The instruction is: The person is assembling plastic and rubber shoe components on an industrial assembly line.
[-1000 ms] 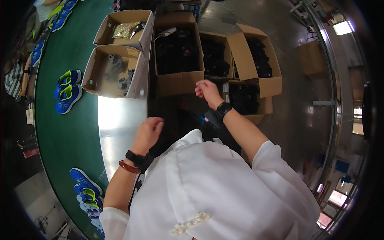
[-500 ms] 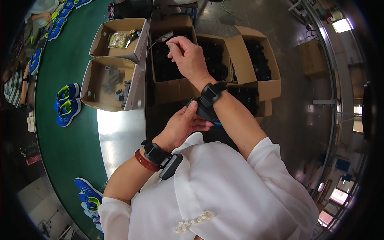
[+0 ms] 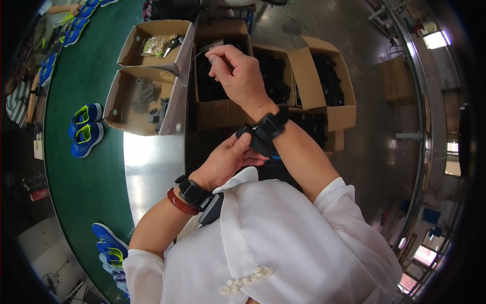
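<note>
My left hand (image 3: 228, 158) grips a black box-shaped device (image 3: 260, 141) that hangs from the strap on my right wrist; its thumb presses on the device's near side. My right hand (image 3: 242, 76) is raised over an open cardboard box (image 3: 221, 115), fingers curled in, with nothing visible in them. The right wrist wears a black strap (image 3: 272, 124). On my left wrist sit another black strap with a dark grey device (image 3: 211, 209) and a reddish-brown bangle (image 3: 181, 202).
A green belt (image 3: 76, 187) carries blue shoes (image 3: 86, 130). Two cartons (image 3: 174, 96) beside it hold grey parts, a plastic bag and snips. Open cardboard boxes (image 3: 310, 76) full of black items stand on the floor to the right. Another person's arm (image 3: 31, 104) shows at far left.
The view has shifted slightly, so the cartons and shoes sit a little differently in it. My left hand keeps its grip on the device, and my right hand stays curled.
</note>
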Tool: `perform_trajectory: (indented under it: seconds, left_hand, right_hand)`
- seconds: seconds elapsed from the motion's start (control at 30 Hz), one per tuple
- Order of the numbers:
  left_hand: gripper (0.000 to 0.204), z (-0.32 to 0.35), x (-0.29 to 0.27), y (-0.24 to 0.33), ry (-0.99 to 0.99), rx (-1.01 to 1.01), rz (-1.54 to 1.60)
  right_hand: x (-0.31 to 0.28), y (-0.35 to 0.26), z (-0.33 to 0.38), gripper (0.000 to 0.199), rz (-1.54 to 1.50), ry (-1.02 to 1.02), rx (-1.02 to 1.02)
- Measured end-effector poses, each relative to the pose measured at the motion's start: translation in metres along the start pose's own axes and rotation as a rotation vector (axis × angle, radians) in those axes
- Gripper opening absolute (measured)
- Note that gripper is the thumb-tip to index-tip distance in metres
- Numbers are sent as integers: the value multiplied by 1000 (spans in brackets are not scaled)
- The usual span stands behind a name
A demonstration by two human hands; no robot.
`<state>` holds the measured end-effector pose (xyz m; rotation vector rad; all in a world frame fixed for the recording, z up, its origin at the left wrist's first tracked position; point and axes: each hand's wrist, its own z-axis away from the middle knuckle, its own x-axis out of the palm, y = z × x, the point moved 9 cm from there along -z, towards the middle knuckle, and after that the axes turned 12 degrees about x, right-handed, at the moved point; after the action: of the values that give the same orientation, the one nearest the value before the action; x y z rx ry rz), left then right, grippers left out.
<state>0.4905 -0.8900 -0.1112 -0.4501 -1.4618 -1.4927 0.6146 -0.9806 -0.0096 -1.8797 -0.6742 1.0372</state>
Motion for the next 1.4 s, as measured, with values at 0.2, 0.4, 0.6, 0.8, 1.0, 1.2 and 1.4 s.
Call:
perform_trajectory:
  seconds: [0.2, 0.4, 0.6, 0.8, 1.0, 1.2, 1.4]
  left_hand:
    - [35, 21, 18, 36, -101, 183, -326]
    - [23, 46, -5, 50, -126, 359, -978]
    - [38, 78, -99, 27, -4, 308, -1769]
    - [70, 124, -171, -2, 249, 79, -2078]
    - [97, 139, -209, -27, 200, 9, -2054]
    - [96, 142, -215, -39, 178, -73, -2029]
    - [94, 146, -220, -43, 227, -38, -2075]
  right_hand:
    - [-16, -58, 10, 12, -331, -65, -57]
    - [-69, -146, 49, 15, -604, -25, -509]
    - [-40, -132, 63, 10, -131, -58, -395]
    - [32, 145, 171, 30, 1084, -747, 57]
    - [-22, 366, 415, 26, 736, -973, 480]
    - [-29, 374, 434, 27, 745, -976, 631]
    - [7, 286, 345, 22, 689, -824, 645]
